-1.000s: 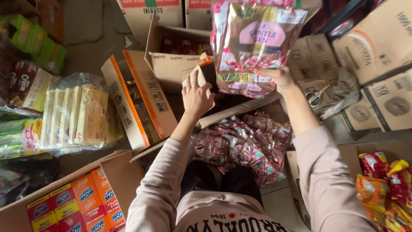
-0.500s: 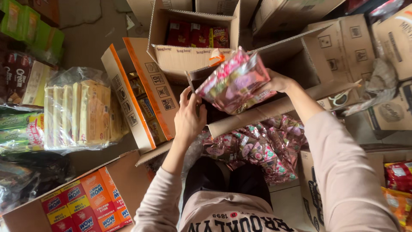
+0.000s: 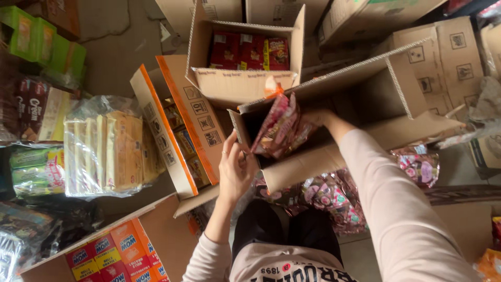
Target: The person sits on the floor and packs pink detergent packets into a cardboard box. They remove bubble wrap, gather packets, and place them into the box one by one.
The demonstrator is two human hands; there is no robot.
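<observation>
My right hand grips a pink and red snack bag and holds it edge-on inside an open brown cardboard box in front of me. My left hand rests on the near left corner of that box, fingers curled against its flap. More pink snack bags lie piled on my lap under the box.
Behind stands an open box of red packets. To the left lie an orange-trimmed carton, a clear bag of yellow biscuit packs and green packs. An open box of orange packets is near left. Stacked cartons fill the right.
The snack bag came down from held high in front of me into the open box. My left hand let go of it and dropped to the box's near corner.
</observation>
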